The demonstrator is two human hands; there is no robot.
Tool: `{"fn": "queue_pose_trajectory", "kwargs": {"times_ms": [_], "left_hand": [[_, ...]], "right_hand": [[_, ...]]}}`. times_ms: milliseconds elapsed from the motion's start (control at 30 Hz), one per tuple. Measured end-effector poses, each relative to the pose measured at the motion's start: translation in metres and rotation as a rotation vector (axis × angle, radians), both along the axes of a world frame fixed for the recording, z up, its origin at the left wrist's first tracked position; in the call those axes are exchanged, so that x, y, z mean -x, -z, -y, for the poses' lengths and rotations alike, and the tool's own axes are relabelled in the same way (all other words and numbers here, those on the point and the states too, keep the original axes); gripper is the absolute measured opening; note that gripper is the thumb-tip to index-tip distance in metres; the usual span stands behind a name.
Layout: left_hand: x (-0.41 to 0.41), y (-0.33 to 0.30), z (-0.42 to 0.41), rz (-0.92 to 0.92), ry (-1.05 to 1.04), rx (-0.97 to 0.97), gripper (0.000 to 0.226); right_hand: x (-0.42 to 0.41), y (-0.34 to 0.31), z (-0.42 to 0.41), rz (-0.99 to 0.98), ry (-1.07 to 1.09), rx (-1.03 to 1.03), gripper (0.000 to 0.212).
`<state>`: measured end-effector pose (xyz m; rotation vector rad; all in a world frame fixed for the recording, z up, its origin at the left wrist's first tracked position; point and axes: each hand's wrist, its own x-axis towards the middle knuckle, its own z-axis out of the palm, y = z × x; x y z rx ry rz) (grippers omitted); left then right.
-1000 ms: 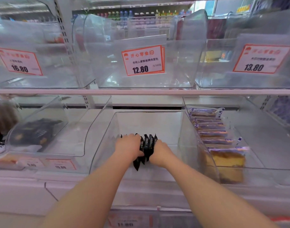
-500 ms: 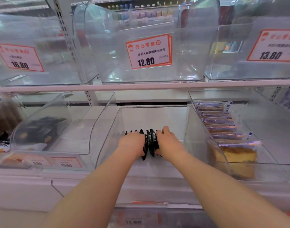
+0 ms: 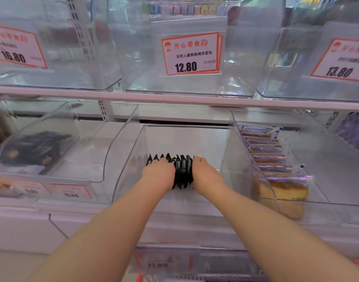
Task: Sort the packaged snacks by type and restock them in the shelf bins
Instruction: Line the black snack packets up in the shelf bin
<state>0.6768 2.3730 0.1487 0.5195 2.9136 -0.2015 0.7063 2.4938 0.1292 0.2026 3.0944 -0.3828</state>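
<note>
store shelving, two tiers of clear bins [image 3: 131, 151], price tags [image 3: 192, 54] above. left hand [image 3: 159, 175] and right hand [image 3: 205, 174] gripping black snack packs [image 3: 182, 171] from both sides in middle lower bin.

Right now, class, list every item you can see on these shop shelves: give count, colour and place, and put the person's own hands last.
Black foil snack packets: a row, count unclear, black, upright in the middle lower bin, between both hands.
Clear plastic shelf bins: six in view, transparent, three per shelf.
Yellow sponge cake packs in clear wrap: a row, yellow with purple print, lower right bin.
Dark snack packs: count unclear, black, lower left bin.
White price cards with orange borders: three on upper bins, reading 16.80, 12.80, 13.80; more, blurred, lower down.
Left hand: one, presses the row's left side.
Right hand: one, presses its right side.
</note>
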Motion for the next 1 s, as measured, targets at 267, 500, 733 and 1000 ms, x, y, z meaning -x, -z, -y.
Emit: {"fn": "queue_pose_trajectory", "kwargs": {"times_ms": [267,500,733,1000], "left_hand": [[-0.026,-0.027,0.011,0.013,0.133,-0.042,0.037],[-0.095,-0.075,0.022,-0.168,0.433,-0.202,0.02],[-0.186,-0.05,0.002,-0.02,0.689,-0.346,0.02],[-0.236,0.105,-0.037,0.401,0.552,-0.162,0.022]], "right_hand": [[-0.019,-0.036,-0.009,0.111,-0.117,-0.147,0.045],[-0.119,-0.104,-0.027,-0.061,-0.27,0.182,0.017],[-0.236,-0.07,-0.079,0.076,-0.286,0.641,0.003],[-0.271,0.099,-0.112,0.488,-0.132,0.297,0.021]]}}
